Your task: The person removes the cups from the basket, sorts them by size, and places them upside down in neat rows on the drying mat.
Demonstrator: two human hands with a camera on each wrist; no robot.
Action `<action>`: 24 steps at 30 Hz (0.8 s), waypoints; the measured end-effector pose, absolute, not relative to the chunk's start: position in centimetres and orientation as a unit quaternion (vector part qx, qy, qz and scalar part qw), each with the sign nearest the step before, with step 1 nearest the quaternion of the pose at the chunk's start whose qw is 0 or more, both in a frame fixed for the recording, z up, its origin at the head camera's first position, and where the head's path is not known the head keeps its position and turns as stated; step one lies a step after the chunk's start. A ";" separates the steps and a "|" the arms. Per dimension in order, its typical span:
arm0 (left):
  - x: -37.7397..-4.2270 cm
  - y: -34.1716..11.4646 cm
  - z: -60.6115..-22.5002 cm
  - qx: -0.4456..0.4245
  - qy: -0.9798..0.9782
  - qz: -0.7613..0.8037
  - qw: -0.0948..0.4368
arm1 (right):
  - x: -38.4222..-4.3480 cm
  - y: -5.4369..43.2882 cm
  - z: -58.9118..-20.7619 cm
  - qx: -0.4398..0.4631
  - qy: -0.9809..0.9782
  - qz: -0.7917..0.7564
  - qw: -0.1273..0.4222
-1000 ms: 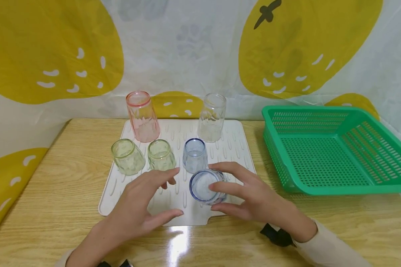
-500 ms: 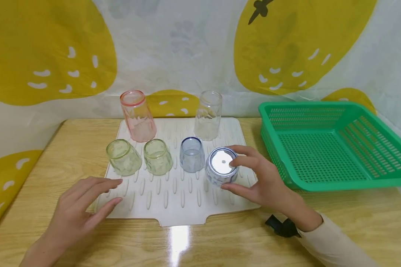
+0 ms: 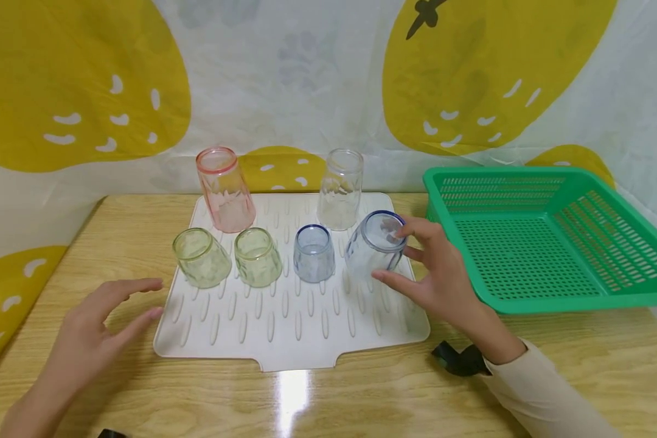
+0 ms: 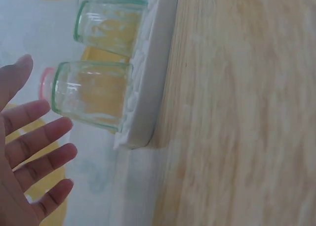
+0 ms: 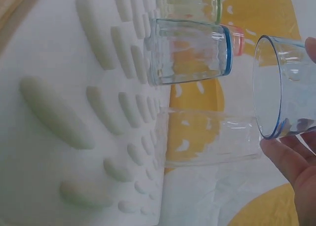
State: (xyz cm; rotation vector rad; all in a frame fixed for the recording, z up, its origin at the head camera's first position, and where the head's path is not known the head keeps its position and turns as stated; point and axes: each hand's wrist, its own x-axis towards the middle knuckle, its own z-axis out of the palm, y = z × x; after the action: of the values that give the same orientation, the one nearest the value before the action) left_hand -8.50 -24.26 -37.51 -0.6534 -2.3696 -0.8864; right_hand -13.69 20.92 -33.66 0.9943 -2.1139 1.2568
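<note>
My right hand (image 3: 438, 271) holds a clear blue-tinted glass (image 3: 373, 252) between thumb and fingers, over the right side of the white ridged mat (image 3: 301, 350). In the right wrist view this glass (image 5: 291, 87) hangs apart from the mat, its open rim toward it. Beside it on the mat stands a smaller blue glass (image 3: 314, 261). Two green glasses (image 3: 202, 261) stand further left, with a tall pink glass (image 3: 227, 198) and a tall clear glass (image 3: 340, 194) behind. My left hand (image 3: 93, 331) is off the mat's left edge, fingers apart, holding nothing.
A green perforated plastic basket (image 3: 531, 301) sits on the wooden table (image 3: 361, 401) to the right of the mat. A white cloth (image 3: 306, 97) with large yellow fruit prints hangs behind the table.
My right hand has carried the blue glass from the mat's front middle to the back right, turning it on the way. My left hand has drawn away to the left.
</note>
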 end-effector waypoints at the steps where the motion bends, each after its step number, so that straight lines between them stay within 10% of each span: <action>1: -8.6 -24.4 -37.7 -0.237 -0.877 -0.330 0.255 | -13.7 20.8 -33.7 0.351 -0.778 0.461 0.242; 24: -10.0 -24.8 -41.9 -0.256 -0.903 -0.293 0.184 | -14.4 18.8 -36.2 0.195 -0.802 0.541 0.164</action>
State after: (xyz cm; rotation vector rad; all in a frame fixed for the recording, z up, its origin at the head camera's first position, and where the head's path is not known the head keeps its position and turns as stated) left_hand -9.95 -24.78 -41.90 -0.7226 -2.5455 -0.8249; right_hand -14.36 18.78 -36.16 0.5548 -2.2855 1.5408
